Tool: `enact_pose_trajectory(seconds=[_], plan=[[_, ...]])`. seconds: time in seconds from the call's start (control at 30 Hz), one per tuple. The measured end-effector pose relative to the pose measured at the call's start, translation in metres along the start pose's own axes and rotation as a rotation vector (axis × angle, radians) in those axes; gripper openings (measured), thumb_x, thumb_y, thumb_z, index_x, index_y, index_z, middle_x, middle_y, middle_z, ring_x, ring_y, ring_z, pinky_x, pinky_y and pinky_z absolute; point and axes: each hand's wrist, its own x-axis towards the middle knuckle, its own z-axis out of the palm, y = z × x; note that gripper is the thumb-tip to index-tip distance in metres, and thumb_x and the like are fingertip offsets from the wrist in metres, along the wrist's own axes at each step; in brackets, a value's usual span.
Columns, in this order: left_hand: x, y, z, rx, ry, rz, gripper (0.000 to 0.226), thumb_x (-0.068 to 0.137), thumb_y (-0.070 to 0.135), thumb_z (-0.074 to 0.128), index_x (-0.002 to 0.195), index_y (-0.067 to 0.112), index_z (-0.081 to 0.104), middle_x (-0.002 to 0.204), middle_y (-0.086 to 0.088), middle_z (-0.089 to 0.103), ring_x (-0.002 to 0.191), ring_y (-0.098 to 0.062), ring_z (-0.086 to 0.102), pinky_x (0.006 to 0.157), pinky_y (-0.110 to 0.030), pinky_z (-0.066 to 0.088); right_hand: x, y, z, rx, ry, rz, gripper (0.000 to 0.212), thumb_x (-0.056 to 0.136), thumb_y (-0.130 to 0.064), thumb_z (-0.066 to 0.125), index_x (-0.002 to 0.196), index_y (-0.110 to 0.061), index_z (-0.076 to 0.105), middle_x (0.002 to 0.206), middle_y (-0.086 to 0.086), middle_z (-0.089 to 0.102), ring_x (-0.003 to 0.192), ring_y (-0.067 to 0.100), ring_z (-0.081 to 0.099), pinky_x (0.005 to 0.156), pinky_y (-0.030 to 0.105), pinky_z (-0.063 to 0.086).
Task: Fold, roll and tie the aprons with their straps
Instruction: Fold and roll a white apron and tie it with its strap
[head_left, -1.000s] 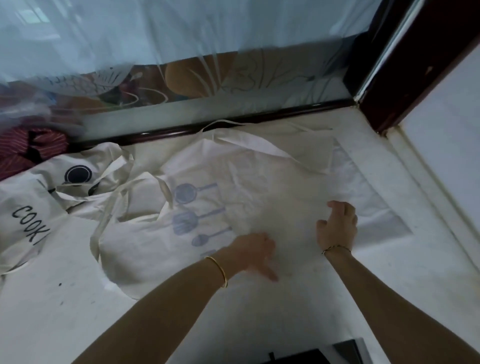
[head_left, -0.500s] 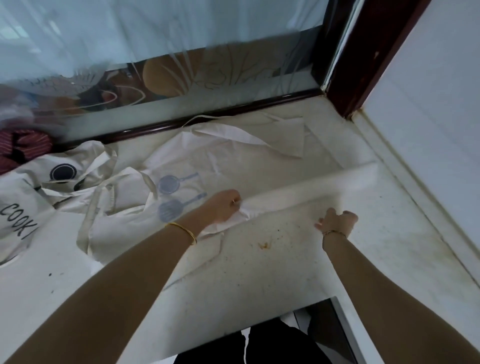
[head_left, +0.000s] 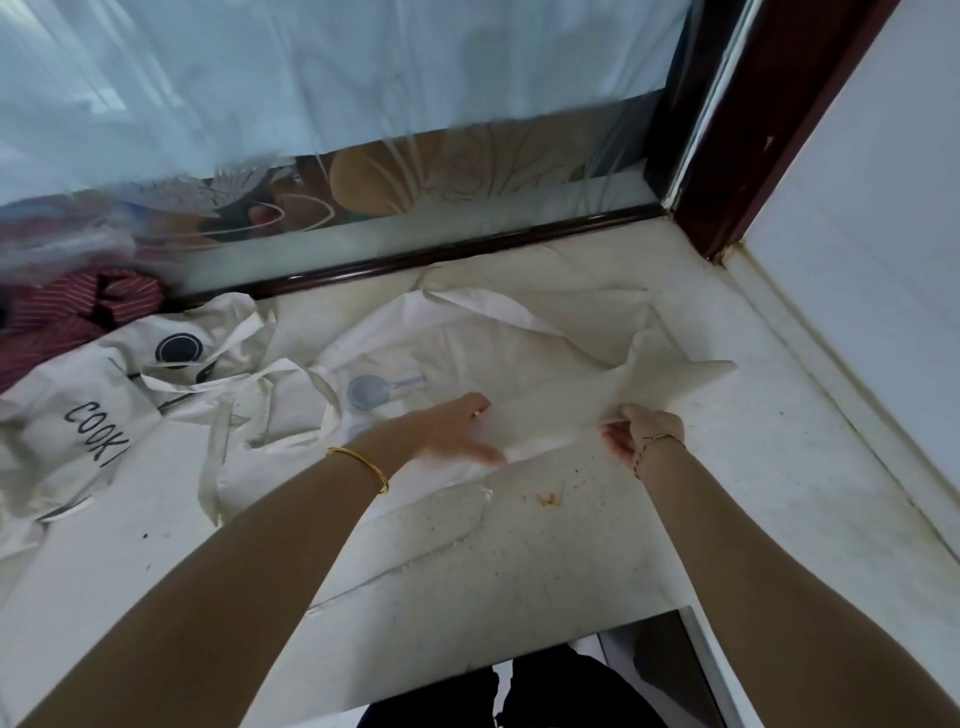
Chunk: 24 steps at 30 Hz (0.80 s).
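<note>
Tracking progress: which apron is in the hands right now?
The blue-spoon apron: left hand and right hand hold its raised fold. The COOK apron and circle apron lie untouched at left.

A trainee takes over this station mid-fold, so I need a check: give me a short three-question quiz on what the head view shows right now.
1. True or false: the left hand and the right hand both hold the spoon-print apron.
2. Which letters show on the second apron? A) BAKE B) COOK C) CHEF
3. Fill in: the red cloth at the far left has thin pale ____.

Key: 1 true; 2 B; 3 stripes.
</note>
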Motion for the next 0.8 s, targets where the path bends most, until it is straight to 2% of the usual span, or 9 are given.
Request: enact_pose_trajectory(seconds=[0.1, 0.2, 0.27, 0.33, 0.43, 0.53, 0.63, 0.7, 0.8], plan=[[0.001, -0.007, 0.006, 0.23, -0.173, 0.006, 0.033, 0.08, 0.032, 0.07, 0.098, 0.018, 0.047, 0.098, -0.002, 0.051, 0.081, -0.017, 0.048, 0.074, -0.031, 0.042, 0.004, 0.004, -0.014, -0.025, 0.226, -0.069, 0.007, 0.085, 0.003, 0.051, 0.091, 0.001, 0.054, 0.056, 0.012, 0.055, 0.044, 0.02, 0.053, 0.043, 0.022, 0.045], [0.0, -0.011, 0.006, 0.071, -0.316, -0.039, 0.023, 0.089, 0.025, 0.062, 0.074, 0.017, 0.046, 0.076, 0.0, 0.045, 0.061, -0.013, 0.039, 0.055, -0.023, 0.033, 0.004, 0.007, -0.029, -0.175, 0.461, -0.22, 0.031, 0.086, 0.003, 0.046, 0.117, 0.001, 0.045, 0.097, 0.013, 0.055, 0.082, 0.024, 0.058, 0.071, 0.029, 0.046], [0.003, -0.017, 0.007, -0.18, -0.312, -0.13, 0.018, 0.095, 0.021, 0.055, 0.078, 0.016, 0.05, 0.072, 0.002, 0.043, 0.056, -0.009, 0.036, 0.05, -0.017, 0.031, -0.007, 0.006, -0.028, -0.48, 0.626, -0.42, 0.042, 0.082, 0.004, 0.05, 0.123, -0.004, 0.043, 0.12, 0.016, 0.048, 0.105, 0.034, 0.052, 0.082, 0.042, 0.043], [0.005, -0.023, 0.006, -0.382, -0.218, -0.201, 0.012, 0.097, 0.016, 0.049, 0.102, 0.013, 0.058, 0.082, 0.0, 0.054, 0.066, -0.008, 0.05, 0.056, -0.016, 0.042, -0.014, 0.002, -0.013, -0.844, 0.645, -0.835, 0.052, 0.075, 0.005, 0.054, 0.125, -0.008, 0.049, 0.126, 0.018, 0.048, 0.112, 0.038, 0.048, 0.085, 0.046, 0.04], [0.012, -0.033, 0.001, -0.634, -0.058, -0.222, 0.022, 0.099, 0.005, 0.04, 0.109, -0.001, 0.058, 0.086, -0.008, 0.062, 0.073, -0.015, 0.061, 0.059, -0.019, 0.053, -0.014, 0.003, 0.03, -1.336, 0.099, -1.104, 0.052, 0.077, -0.002, 0.057, 0.128, -0.013, 0.053, 0.128, 0.013, 0.053, 0.114, 0.034, 0.05, 0.088, 0.04, 0.043], [0.018, -0.061, -0.008, -0.424, 0.215, -0.168, 0.015, 0.093, -0.001, 0.048, 0.092, 0.004, 0.063, 0.092, -0.006, 0.062, 0.087, -0.023, 0.06, 0.075, -0.028, 0.049, -0.023, 0.025, 0.074, -1.677, -0.575, -0.92, 0.055, 0.083, -0.015, 0.056, 0.137, -0.02, 0.046, 0.138, 0.004, 0.048, 0.126, 0.025, 0.045, 0.103, 0.035, 0.039], [0.01, -0.107, -0.017, 0.21, 0.305, -0.137, 0.034, 0.086, -0.002, 0.051, 0.116, 0.014, 0.058, 0.125, -0.005, 0.049, 0.121, -0.026, 0.046, 0.099, -0.035, 0.041, -0.027, 0.051, 0.102, -1.869, -0.707, -0.82, 0.058, 0.085, -0.029, 0.056, 0.139, -0.02, 0.039, 0.138, 0.005, 0.039, 0.127, 0.028, 0.039, 0.101, 0.041, 0.04], [-0.005, -0.13, -0.02, 0.512, 0.178, -0.171, 0.055, 0.082, -0.002, 0.051, 0.133, 0.019, 0.044, 0.136, -0.004, 0.039, 0.128, -0.025, 0.034, 0.1, -0.036, 0.039, -0.026, 0.062, 0.11, -1.965, -0.682, -0.789, 0.056, 0.085, -0.037, 0.056, 0.135, -0.019, 0.041, 0.135, 0.006, 0.036, 0.126, 0.03, 0.036, 0.099, 0.043, 0.04], [-0.018, -0.151, -0.022, 0.904, 0.17, -0.165, 0.053, 0.084, 0.004, 0.053, 0.133, 0.019, 0.04, 0.133, -0.003, 0.042, 0.126, -0.023, 0.038, 0.099, -0.035, 0.035, -0.02, 0.07, 0.116, -2.043, -0.617, -0.815, 0.048, 0.087, -0.036, 0.056, 0.13, -0.019, 0.042, 0.137, 0.006, 0.032, 0.127, 0.03, 0.032, 0.097, 0.045, 0.041]])
